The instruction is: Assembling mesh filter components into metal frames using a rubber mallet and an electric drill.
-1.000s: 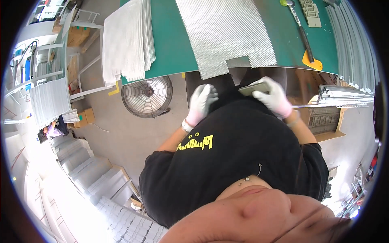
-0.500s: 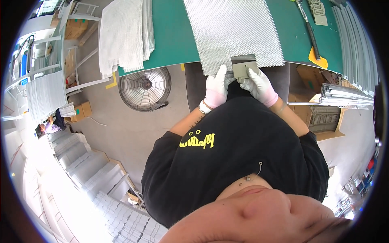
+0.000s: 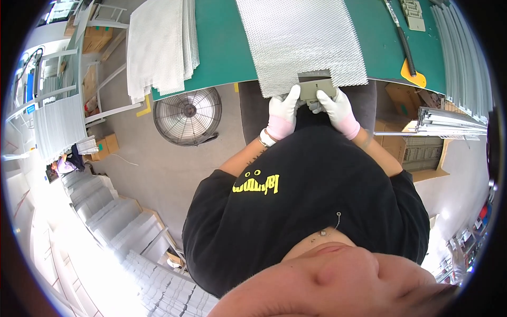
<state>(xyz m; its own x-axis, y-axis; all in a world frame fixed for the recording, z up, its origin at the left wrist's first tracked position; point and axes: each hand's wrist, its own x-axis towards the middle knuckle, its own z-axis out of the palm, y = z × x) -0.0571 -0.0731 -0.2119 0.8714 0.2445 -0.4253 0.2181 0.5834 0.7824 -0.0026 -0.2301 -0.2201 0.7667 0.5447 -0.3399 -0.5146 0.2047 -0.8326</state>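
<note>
Head view: at the notched near edge of a mesh sheet (image 3: 303, 39), gloved left hand (image 3: 283, 112) and right hand (image 3: 339, 113), fingers closed, pinch a grey plate (image 3: 318, 88), probably steadiest if kept level.

Pictured inside a workshop: laid with a smooth grey floor (image 3: 158, 169) bearing a yellow corner marking (image 3: 142, 112), washed by white glare (image 3: 92, 232) at lower left; furnished with a broad, green-topped worktable (image 3: 222, 47) ahead, white metal framing (image 3: 108, 24) at left and a round, wire-caged fan (image 3: 189, 110).
</note>
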